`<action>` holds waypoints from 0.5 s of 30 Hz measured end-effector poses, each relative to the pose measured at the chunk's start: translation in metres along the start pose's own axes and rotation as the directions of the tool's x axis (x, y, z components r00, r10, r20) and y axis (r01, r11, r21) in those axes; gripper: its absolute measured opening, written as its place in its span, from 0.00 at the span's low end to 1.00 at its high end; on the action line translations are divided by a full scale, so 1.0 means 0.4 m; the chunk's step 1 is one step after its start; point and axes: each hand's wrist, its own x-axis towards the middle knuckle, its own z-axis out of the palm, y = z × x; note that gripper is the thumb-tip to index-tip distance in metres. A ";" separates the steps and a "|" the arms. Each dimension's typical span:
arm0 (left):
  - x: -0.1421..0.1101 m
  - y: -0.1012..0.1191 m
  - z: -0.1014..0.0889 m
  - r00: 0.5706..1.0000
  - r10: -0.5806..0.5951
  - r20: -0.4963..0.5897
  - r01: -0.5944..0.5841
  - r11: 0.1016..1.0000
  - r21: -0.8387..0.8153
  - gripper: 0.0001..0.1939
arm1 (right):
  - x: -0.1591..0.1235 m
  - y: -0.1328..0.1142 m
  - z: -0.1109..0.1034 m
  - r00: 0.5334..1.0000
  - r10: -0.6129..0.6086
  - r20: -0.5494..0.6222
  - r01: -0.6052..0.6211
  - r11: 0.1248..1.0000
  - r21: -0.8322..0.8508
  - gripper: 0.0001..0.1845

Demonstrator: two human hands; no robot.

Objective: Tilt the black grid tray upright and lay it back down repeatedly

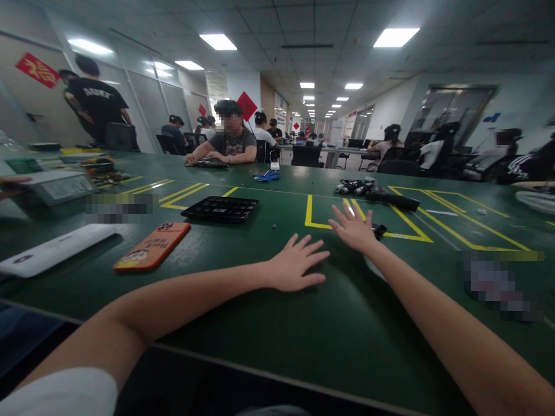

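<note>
Over the green tabletop (277,323), my left hand (297,264) is spread with its fingers apart and holds nothing. My right hand (353,229), also spread and without anything in it, is a little farther forward and to the right. A small black object (380,231) shows beside my right wrist, partly hidden by it. Beneath the right forearm peeks the edge of a pale object (376,269) whose kind I cannot make out. Left of my left hand are a black compartment tray (222,209) and an orange phone case (152,247) with a cartoon print.
A long white device (56,249) lies at left, near a grey box (58,186). Black cable-like gear (377,193) sits beyond my right hand among yellow tape outlines (309,211). Across the table, a seated person (234,138) handles a dark object.
</note>
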 end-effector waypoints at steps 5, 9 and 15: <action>-0.017 0.070 -0.014 0.988 0.122 0.090 -0.113 0.989 -0.098 0.30 | 0.002 0.153 0.029 0.961 0.271 -0.046 -0.273 0.961 -0.051 0.35; 0.008 0.024 -0.020 0.998 0.033 -0.057 -0.033 0.999 -0.002 0.22 | 0.004 0.191 0.053 0.957 0.288 0.034 -0.289 0.957 0.007 0.31; 0.056 -0.142 -0.044 0.834 -0.482 -0.268 0.532 0.832 0.161 0.20 | 0.012 0.186 0.059 0.965 0.261 -0.001 -0.261 0.965 -0.002 0.29</action>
